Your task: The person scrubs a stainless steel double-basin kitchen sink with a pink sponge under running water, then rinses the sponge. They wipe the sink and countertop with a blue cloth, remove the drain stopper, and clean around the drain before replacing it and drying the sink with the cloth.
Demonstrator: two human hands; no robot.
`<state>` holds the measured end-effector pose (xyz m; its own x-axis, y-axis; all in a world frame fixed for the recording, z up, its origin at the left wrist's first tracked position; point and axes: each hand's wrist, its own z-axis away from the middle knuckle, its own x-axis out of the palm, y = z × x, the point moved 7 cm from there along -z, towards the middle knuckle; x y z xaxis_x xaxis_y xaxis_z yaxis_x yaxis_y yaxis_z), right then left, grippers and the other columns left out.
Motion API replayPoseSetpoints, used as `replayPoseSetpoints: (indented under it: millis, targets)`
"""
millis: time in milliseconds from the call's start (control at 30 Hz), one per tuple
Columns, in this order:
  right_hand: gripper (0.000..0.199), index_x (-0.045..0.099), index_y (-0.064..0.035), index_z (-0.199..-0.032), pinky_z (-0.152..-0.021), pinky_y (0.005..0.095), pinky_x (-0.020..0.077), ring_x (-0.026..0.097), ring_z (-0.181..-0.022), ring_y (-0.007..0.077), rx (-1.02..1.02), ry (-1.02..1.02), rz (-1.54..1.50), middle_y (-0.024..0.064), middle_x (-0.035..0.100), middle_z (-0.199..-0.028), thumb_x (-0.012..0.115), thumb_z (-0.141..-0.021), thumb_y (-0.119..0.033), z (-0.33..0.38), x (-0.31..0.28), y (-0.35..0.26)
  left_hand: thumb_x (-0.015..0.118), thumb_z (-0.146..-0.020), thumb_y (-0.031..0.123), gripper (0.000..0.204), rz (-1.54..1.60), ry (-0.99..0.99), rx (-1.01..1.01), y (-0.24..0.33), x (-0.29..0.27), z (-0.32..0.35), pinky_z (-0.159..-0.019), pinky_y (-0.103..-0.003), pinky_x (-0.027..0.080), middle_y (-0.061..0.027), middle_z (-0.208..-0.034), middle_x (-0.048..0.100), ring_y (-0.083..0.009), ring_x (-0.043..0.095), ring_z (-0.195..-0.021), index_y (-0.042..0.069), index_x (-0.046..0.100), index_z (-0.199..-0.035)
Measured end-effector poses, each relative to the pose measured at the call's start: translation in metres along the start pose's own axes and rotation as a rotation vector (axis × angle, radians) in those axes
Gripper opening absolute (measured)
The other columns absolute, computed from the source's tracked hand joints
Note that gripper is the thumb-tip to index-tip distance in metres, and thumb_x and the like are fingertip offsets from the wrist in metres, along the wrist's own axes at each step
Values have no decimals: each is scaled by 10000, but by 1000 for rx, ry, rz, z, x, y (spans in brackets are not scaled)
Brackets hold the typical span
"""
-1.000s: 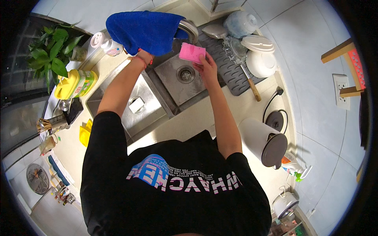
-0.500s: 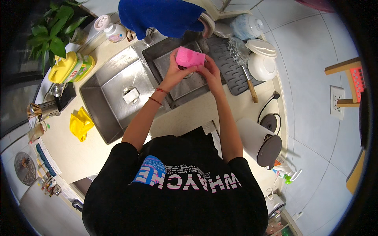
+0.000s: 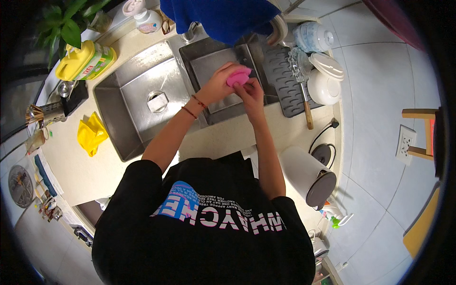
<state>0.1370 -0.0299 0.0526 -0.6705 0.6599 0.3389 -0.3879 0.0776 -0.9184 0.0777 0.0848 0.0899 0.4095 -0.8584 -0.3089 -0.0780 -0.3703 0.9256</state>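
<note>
Pink sponge (image 3: 238, 77), partly hidden, is pinched between left hand (image 3: 221, 82) and right hand (image 3: 252, 96) above right steel basin (image 3: 202, 64); far blue towel (image 3: 218, 19) is cut off.

Black short-sleeved T-shirt (image 3: 199, 251) bears white lettering (image 3: 213, 219) and a blue patch (image 3: 178, 191); two red bracelets (image 3: 189, 112) circle the left wrist (image 3: 206, 96).

Matt foam sponge (image 3: 239, 77), smooth shiny metal sink (image 3: 140, 92), rough matt cloth towel (image 3: 218, 16), ridged matt mat (image 3: 283, 90), smooth glossy bowl (image 3: 324, 89), wooden handle (image 3: 308, 115), smooth plastic jug (image 3: 88, 61), matt cloth shirt (image 3: 204, 251), smooth desk (image 3: 211, 138), smooth glossy tiles (image 3: 365, 90)
</note>
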Motion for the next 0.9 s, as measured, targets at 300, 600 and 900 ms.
replayPoseSetpoints:
  millis: [300, 600, 900]
  targets:
    - [276, 567, -34, -1137, -776, 257, 510, 623, -874, 118, -33, -36, 83, 68, 651, -992, 666, -881, -67, -9, -5, 3, 717, -761, 43, 404, 114, 50, -58, -16, 9, 0, -869, -325, 504, -142, -1142, 636, -249, 627, -1026, 44, 630, -1155]
    - [511, 455, -103, -1376, -1007, 376, 433, 525, -1190, 219, 182, 69, -479, 81, 526, -1301, 579, -933, -325, -33, 33, -10, 834, -698, 338, 1000, -160, 138, -175, -14, 9, 12, -1143, -422, 226, -140, -1538, 270, -313, 221, -1434, 65, 276, -1481]
    - [386, 508, -114, -1264, -643, 383, 562, 646, -956, 270, 387, -14, -457, 116, 609, -1179, 598, -933, -291, -53, 15, 15, 777, -790, 301, 779, 95, 479, -92, -7, -42, 53, -1090, -391, 298, -168, -1412, 398, -295, 381, -1314, 32, 392, -1411]
